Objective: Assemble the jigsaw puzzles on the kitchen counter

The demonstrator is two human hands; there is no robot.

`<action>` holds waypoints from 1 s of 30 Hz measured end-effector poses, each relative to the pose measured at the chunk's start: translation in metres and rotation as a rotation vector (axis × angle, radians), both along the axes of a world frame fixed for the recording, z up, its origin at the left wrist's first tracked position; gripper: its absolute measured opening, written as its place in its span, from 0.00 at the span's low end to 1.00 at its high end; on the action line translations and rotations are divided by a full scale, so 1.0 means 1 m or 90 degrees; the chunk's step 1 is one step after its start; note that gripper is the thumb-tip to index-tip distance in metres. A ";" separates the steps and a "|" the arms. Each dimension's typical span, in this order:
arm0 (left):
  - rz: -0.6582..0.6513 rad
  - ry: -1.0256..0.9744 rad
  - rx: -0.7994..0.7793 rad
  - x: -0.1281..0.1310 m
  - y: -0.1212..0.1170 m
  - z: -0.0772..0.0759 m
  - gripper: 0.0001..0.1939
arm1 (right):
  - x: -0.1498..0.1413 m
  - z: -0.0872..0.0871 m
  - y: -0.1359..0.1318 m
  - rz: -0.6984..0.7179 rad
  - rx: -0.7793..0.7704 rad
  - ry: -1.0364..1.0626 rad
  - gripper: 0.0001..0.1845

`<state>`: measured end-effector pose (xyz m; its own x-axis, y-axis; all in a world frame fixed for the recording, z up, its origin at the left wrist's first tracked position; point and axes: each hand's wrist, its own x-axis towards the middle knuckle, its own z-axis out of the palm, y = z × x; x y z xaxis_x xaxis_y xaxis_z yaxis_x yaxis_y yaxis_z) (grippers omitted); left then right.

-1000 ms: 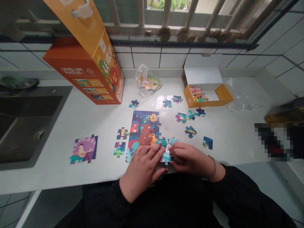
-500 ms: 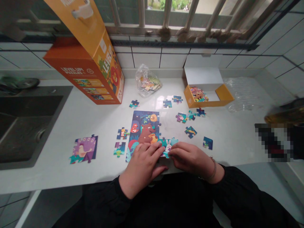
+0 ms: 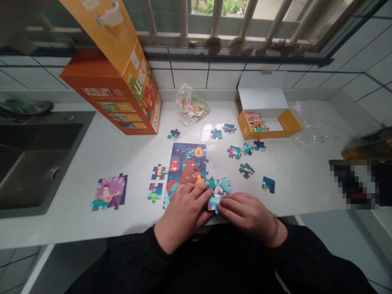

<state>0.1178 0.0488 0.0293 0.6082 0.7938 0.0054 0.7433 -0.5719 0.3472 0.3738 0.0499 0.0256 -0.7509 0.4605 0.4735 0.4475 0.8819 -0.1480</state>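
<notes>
A partly joined jigsaw puzzle (image 3: 186, 165) with a bear holding a honey pot lies at the counter's front. My left hand (image 3: 185, 206) rests flat on its lower part, fingers stretched out and covering some of it. Just right of those fingertips, my right hand (image 3: 245, 212) pinches the edge of a light-blue and purple puzzle piece (image 3: 214, 202). This piece sits right below the white rabbit section (image 3: 218, 188); whether the two are locked together I cannot tell. Beside the puzzle's left edge are two loose pieces, one with a green figure (image 3: 155, 192).
A joined purple puzzle section (image 3: 109, 191) lies far left, near the sink (image 3: 30, 163). Loose pieces (image 3: 246, 170) are scattered to the right. Behind stand a tall orange box (image 3: 107, 94), a plastic bag of pieces (image 3: 192, 107) and an open yellow box (image 3: 269, 134).
My right hand has shifted slightly toward me, uncovering more of the rabbit section and the piece below it. My left hand stays nearly still on the puzzle.
</notes>
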 end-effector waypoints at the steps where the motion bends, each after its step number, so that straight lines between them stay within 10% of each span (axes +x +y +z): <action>1: -0.001 0.004 -0.002 0.000 0.000 0.000 0.28 | 0.000 0.000 -0.001 0.003 0.009 -0.001 0.08; 12: -0.009 0.011 -0.021 -0.004 -0.004 0.000 0.50 | 0.003 -0.007 -0.011 -0.014 -0.039 0.027 0.09; 30: -0.041 -0.039 0.114 -0.007 -0.017 -0.011 0.37 | 0.043 0.004 -0.053 -0.150 -0.088 0.096 0.13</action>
<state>0.1113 0.0316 0.0185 0.6524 0.7358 0.1815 0.6834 -0.6747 0.2788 0.4169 -0.0035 0.0292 -0.5420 0.6816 0.4917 0.6014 0.7232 -0.3396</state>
